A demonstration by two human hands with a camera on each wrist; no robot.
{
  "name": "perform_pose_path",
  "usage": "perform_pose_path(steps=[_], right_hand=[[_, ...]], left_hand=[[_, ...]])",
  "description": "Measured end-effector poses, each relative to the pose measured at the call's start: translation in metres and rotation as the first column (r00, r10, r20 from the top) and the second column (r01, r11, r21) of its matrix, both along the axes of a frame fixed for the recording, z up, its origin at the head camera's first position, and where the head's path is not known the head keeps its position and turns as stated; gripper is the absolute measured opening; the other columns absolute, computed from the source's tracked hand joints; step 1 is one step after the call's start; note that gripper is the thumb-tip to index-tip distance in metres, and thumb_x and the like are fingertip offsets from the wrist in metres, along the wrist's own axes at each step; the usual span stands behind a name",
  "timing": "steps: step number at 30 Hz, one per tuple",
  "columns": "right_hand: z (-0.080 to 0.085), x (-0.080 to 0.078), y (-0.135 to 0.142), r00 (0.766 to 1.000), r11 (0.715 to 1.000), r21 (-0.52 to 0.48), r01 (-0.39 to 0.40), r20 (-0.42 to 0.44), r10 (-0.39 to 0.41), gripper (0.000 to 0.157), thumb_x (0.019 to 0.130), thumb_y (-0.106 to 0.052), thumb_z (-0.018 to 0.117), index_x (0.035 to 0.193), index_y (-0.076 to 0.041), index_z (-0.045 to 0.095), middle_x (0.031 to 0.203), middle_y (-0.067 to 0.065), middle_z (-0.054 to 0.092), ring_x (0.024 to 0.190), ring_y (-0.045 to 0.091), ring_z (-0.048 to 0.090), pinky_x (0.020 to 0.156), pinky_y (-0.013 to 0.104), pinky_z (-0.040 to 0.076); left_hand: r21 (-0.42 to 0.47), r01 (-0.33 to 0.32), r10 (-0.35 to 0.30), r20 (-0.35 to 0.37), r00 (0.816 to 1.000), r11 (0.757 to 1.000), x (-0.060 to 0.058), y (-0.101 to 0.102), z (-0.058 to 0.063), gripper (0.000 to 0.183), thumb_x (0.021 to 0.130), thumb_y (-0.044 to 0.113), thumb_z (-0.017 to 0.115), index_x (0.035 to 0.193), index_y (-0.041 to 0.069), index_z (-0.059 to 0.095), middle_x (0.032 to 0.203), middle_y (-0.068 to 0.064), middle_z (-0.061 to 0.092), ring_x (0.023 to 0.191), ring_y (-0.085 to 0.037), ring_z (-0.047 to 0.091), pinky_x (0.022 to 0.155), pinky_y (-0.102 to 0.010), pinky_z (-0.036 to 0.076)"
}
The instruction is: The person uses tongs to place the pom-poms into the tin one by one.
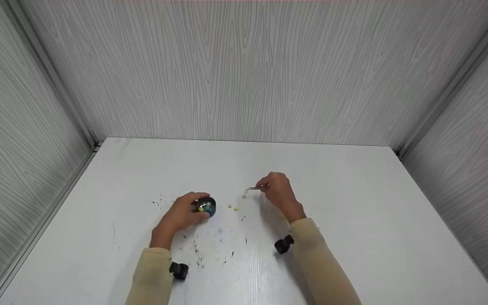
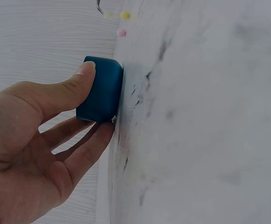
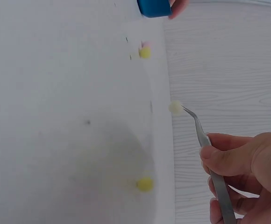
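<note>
My left hand (image 1: 181, 212) grips a small blue cup (image 2: 103, 91) on the table, thumb on one side and fingers on the other. Its shiny inside holds several small coloured balls. With bent-tip tweezers (image 3: 202, 135), my right hand (image 3: 247, 168) holds a pale cream ball (image 3: 176, 107) at the tips, just above the table. Between the hands lie a yellow ball (image 1: 235, 208) and a pink ball (image 2: 121, 32), close together. Another yellow ball (image 3: 145, 184) shows on the table in the right wrist view.
The white table (image 1: 354, 203) carries dark specks and smudges, mostly near the left hand. Wood-grain panels stand at the back (image 1: 244, 72), left and right. A black wrist camera (image 1: 179, 271) sits on the left sleeve, another (image 1: 284, 244) on the right.
</note>
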State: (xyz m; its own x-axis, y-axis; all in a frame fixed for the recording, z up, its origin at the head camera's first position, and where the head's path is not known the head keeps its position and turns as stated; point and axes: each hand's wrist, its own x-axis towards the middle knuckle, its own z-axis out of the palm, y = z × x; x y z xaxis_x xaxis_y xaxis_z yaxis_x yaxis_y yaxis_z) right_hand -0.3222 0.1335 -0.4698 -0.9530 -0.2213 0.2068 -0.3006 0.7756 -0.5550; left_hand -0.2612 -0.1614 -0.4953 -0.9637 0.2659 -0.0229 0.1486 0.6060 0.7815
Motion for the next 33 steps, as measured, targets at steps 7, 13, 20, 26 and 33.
perform_pose_path(steps=[7, 13, 20, 26, 33], right_hand=[[0.009, 0.007, -0.014, 0.999, 0.999, -0.02, -0.047, -0.027, 0.047, 0.018, 0.089, 0.008, 0.072, 0.094, -0.005, 0.084, 0.092, 0.012, 0.075, 0.089, 0.026, 0.067, 0.08, 0.04, 0.058], [0.015, 0.014, -0.032, 0.992, 0.993, -0.029, -0.118, -0.044, 0.116, 0.018, 0.091, 0.006, 0.072, 0.096, -0.005, 0.084, 0.091, 0.012, 0.074, 0.089, 0.026, 0.067, 0.08, 0.04, 0.058], [0.017, 0.022, -0.057, 0.983, 0.984, 0.016, -0.175, -0.053, 0.176, 0.017, 0.092, 0.002, 0.072, 0.098, -0.009, 0.084, 0.091, 0.008, 0.075, 0.09, 0.024, 0.066, 0.085, 0.04, 0.054], [0.013, 0.025, -0.073, 0.977, 0.977, 0.037, -0.208, -0.049, 0.21, 0.017, 0.093, 0.0, 0.072, 0.098, -0.01, 0.085, 0.092, 0.007, 0.076, 0.09, 0.024, 0.066, 0.086, 0.04, 0.053], [0.005, 0.025, -0.082, 0.975, 0.976, 0.046, -0.213, -0.048, 0.215, 0.017, 0.093, -0.001, 0.072, 0.099, -0.011, 0.085, 0.093, 0.006, 0.077, 0.092, 0.023, 0.065, 0.087, 0.039, 0.053]], left_hand=[[-0.009, -0.01, 0.01, 0.002, 1.0, 1.0, -0.001, 0.001, 0.0, 0.057, 0.093, 0.011, 0.077, 0.146, 0.009, 0.057, 0.141, -0.019, 0.06, 0.134, -0.043, 0.057, 0.112, -0.059, 0.046], [0.0, -0.018, 0.018, 0.017, 1.0, 1.0, -0.002, 0.001, -0.001, 0.056, 0.093, 0.012, 0.077, 0.146, 0.011, 0.057, 0.143, -0.017, 0.06, 0.135, -0.042, 0.057, 0.113, -0.059, 0.046], [0.0, -0.006, 0.006, 0.019, 1.0, 1.0, -0.001, 0.0, -0.001, 0.058, 0.093, 0.012, 0.076, 0.147, 0.011, 0.056, 0.144, -0.018, 0.059, 0.135, -0.043, 0.057, 0.113, -0.06, 0.046], [-0.009, -0.012, 0.012, 0.021, 1.0, 1.0, -0.003, 0.0, 0.0, 0.058, 0.093, 0.012, 0.077, 0.147, 0.011, 0.057, 0.145, -0.017, 0.059, 0.135, -0.042, 0.057, 0.113, -0.059, 0.046], [-0.013, -0.022, 0.023, 0.016, 1.0, 1.0, -0.003, 0.001, 0.0, 0.057, 0.092, 0.012, 0.077, 0.146, 0.012, 0.058, 0.143, -0.015, 0.06, 0.136, -0.041, 0.057, 0.114, -0.059, 0.045]])
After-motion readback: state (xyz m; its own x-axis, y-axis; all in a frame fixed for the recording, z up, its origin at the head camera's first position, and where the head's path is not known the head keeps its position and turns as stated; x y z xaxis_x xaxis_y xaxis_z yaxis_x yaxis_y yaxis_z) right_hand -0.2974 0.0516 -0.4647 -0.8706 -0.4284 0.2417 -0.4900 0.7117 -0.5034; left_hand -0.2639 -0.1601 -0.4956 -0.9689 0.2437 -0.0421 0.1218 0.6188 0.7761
